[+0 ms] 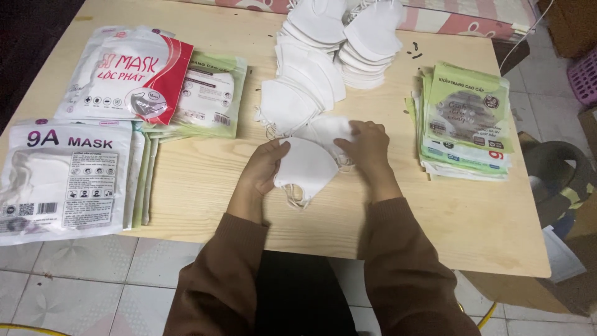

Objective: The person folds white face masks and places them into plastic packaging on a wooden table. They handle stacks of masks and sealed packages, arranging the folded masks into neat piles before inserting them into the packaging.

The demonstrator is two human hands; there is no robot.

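Over the middle of the wooden table (205,180), my left hand (261,167) grips the left edge of a folded white face mask (306,167). Its ear loops dangle below. My right hand (367,146) rests on a second white mask (329,129) lying just behind the first, fingers curled onto it. Both sleeves are brown. Behind my hands, loose white masks lie in overlapping rows (305,81) and a taller stack (373,43).
A pile of green and white flat pouches (466,118) lies at the right. At the left are larger mask packages, one white and red (127,74), one white (62,177), and green pouches (214,99). Tiled floor, a pink basket (584,74) and a dark stool (563,174) surround the table.
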